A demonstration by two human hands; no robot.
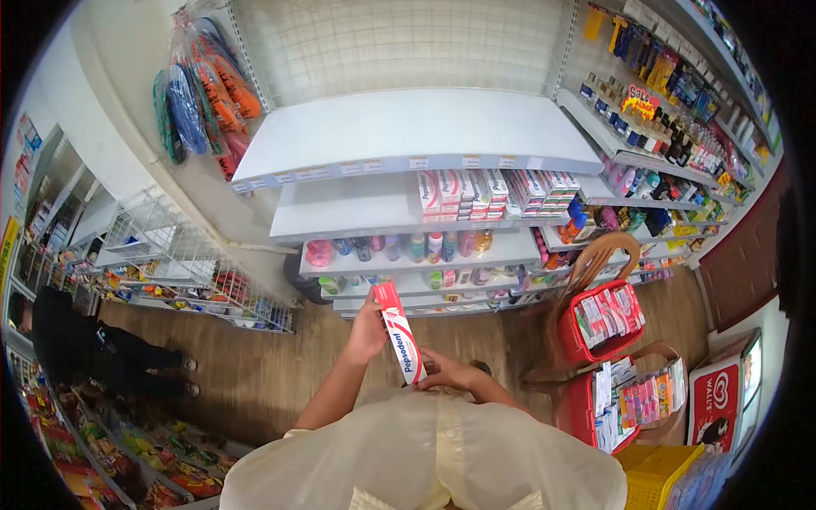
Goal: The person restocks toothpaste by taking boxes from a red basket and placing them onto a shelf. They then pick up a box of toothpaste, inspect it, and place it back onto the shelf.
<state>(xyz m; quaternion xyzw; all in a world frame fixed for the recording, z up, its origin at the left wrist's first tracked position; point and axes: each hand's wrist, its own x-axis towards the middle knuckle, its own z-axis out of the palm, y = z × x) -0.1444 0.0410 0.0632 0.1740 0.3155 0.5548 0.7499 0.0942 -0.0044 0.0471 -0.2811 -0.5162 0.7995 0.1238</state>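
Note:
A red and white Pepsodent toothpaste box (399,333) is held at a slant in front of my body. My left hand (367,326) grips its upper left side, fingers closed around the edge. At the lower end, my right hand (445,371) has its fingers closed on the box's corner. Ahead of me, stacked toothpaste boxes (476,194) fill the right part of the second shelf (348,208). Above them runs the bare white top shelf (416,127).
At right, a red basket (602,319) of boxes rests on a wooden chair (599,255); a second red basket (578,408) stands nearer. A yellow crate (654,476) is at lower right. Wire racks (161,238) stand left. A person in dark clothes (102,348) is at far left.

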